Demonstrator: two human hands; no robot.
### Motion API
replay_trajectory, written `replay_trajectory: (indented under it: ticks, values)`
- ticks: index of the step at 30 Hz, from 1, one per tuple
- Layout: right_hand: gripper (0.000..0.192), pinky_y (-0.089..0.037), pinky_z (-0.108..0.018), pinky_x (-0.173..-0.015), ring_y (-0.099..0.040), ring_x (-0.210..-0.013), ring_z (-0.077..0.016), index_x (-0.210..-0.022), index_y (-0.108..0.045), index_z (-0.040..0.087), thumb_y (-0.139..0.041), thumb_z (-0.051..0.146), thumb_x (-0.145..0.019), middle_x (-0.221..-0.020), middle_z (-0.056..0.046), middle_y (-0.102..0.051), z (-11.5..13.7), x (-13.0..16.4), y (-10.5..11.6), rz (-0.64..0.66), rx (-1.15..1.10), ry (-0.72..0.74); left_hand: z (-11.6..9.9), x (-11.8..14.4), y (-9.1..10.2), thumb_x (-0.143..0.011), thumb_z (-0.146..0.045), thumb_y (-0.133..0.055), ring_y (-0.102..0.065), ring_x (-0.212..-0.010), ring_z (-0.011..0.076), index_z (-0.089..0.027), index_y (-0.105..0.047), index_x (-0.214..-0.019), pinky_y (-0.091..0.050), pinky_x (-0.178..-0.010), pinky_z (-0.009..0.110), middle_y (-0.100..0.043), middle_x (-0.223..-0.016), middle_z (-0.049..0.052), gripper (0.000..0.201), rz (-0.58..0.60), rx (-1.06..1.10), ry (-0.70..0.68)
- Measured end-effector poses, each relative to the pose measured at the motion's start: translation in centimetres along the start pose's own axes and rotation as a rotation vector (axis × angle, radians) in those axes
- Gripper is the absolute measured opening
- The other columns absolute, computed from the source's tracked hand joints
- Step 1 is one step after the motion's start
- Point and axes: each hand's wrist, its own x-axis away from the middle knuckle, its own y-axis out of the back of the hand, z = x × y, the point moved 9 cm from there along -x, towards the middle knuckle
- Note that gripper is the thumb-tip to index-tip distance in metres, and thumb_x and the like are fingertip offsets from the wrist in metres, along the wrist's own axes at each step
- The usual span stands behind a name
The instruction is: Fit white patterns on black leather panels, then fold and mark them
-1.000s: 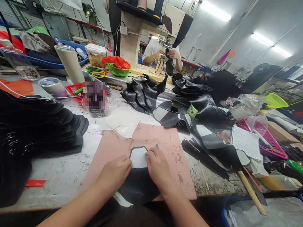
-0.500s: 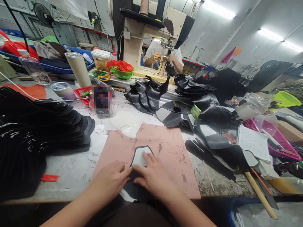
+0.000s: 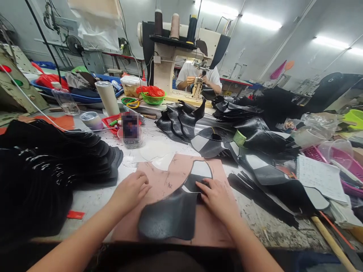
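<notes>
The leather piece (image 3: 172, 215) lies at lower centre on the pink mat (image 3: 170, 177). My right hand (image 3: 218, 196) presses its upper edge, fingers together; my left hand (image 3: 129, 190) rests loosely spread on the mat. The leather looks light, limp and smooth; grip at the edges.

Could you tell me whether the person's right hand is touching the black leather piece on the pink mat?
Touching. The head view shows the right hand pressing its fingertips onto the black leather piece, which lies on the pink mat.

leather piece (image 3: 170, 215) on mat (image 3: 170, 181), between hands
</notes>
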Motion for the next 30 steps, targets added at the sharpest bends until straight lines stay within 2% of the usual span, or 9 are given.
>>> replay_trajectory:
  ticks: [3,6,9,12,15,17,22,26,30]
  values:
    - [0.033,-0.043,-0.032,-0.085,-0.057,-0.096,-0.0193,-0.09,-0.067,0.021,-0.044,0.005,-0.073,-0.102,-0.006,-0.063,-0.2,-2.6,0.9,0.122,-0.14,0.041,2.6,-1.7,0.9,-0.079,-0.028,-0.046,-0.055,-0.09,0.0232,-0.019,-0.058,-0.076,-0.041,-0.08,0.035,-0.06,-0.094,0.007,0.015,0.006,-0.04,0.105]
    - [0.031,-0.045,-0.026,-0.077,-0.06,-0.083,-0.0157,-0.076,-0.066,0.019,-0.042,0.001,-0.069,-0.087,-0.003,-0.066,1.9,-5.1,2.5,0.143,-0.174,0.115,4.7,-4.0,1.5,-0.079,-0.024,-0.049,-0.054,-0.095,0.0238,-0.018,-0.06,-0.082,-0.04,-0.086,0.038,-0.061,-0.095,0.007,0.013,-0.029,-0.03,0.18]
    - [0.029,-0.042,-0.024,-0.077,-0.059,-0.085,-0.0152,-0.082,-0.066,0.018,-0.044,0.002,-0.071,-0.089,-0.004,-0.066,6.1,-7.7,3.4,0.124,-0.178,0.207,7.0,-6.6,1.5,-0.081,-0.022,-0.051,-0.051,-0.104,0.0236,-0.016,-0.058,-0.096,-0.038,-0.092,0.042,-0.059,-0.106,0.009,0.018,-0.074,0.023,0.286]
    - [0.024,-0.041,-0.026,-0.08,-0.057,-0.091,-0.0168,-0.087,-0.066,0.018,-0.048,0.008,-0.074,-0.095,-0.005,-0.065,11.1,-10.1,3.0,0.111,-0.167,0.293,9.5,-8.3,1.1,-0.083,-0.029,-0.052,-0.053,-0.102,0.0218,-0.015,-0.053,-0.109,-0.043,-0.087,0.045,-0.054,-0.114,0.008,0.029,-0.104,0.14,0.408]
    - [0.022,-0.04,-0.03,-0.08,-0.056,-0.093,-0.02,-0.092,-0.065,0.017,-0.049,0.014,-0.077,-0.096,-0.007,-0.064,15.0,-12.3,2.1,0.078,-0.148,0.324,11.7,-8.7,0.5,-0.084,-0.032,-0.052,-0.055,-0.097,0.0202,-0.016,-0.051,-0.111,-0.047,-0.081,0.042,-0.054,-0.114,0.008,0.032,-0.128,0.318,0.529]
    - [0.022,-0.04,-0.031,-0.08,-0.055,-0.095,-0.0211,-0.096,-0.063,0.017,-0.049,0.018,-0.079,-0.098,-0.009,-0.063,16.6,-13.6,1.5,0.046,-0.149,0.308,12.7,-8.3,0.0,-0.084,-0.031,-0.052,-0.056,-0.095,0.0197,-0.016,-0.051,-0.111,-0.048,-0.08,0.041,-0.055,-0.112,0.008,0.031,-0.153,0.47,0.599]
    - [0.028,-0.04,-0.032,-0.079,-0.054,-0.097,-0.0221,-0.102,-0.06,0.015,-0.051,0.032,-0.081,-0.102,-0.01,-0.061,17.7,-16.5,0.3,-0.034,-0.211,0.189,12.9,-7.0,-1.3,-0.084,-0.031,-0.051,-0.058,-0.09,0.018,-0.015,-0.051,-0.11,-0.05,-0.075,0.038,-0.056,-0.108,0.007,0.03,-0.203,0.903,0.676]
    - [0.03,-0.04,-0.03,-0.073,-0.055,-0.093,-0.0225,-0.092,-0.063,0.016,-0.057,0.04,-0.076,-0.095,-0.009,-0.063,17.4,-17.7,-0.1,-0.06,-0.287,0.105,11.9,-6.6,-1.5,-0.085,-0.03,-0.051,-0.059,-0.082,0.0155,-0.014,-0.053,-0.107,-0.051,-0.07,0.034,-0.058,-0.101,0.006,0.027,-0.234,1.16,0.657]
    - [0.02,-0.04,-0.027,-0.067,-0.058,-0.08,-0.0184,-0.081,-0.065,0.018,-0.063,0.035,-0.07,-0.088,-0.005,-0.066,17.0,-17.7,0.1,-0.039,-0.403,0.063,11.0,-6.6,-1.2,-0.085,-0.025,-0.051,-0.058,-0.07,0.0111,-0.013,-0.055,-0.098,-0.05,-0.062,0.028,-0.059,-0.088,0.002,0.019,-0.26,1.305,0.61]
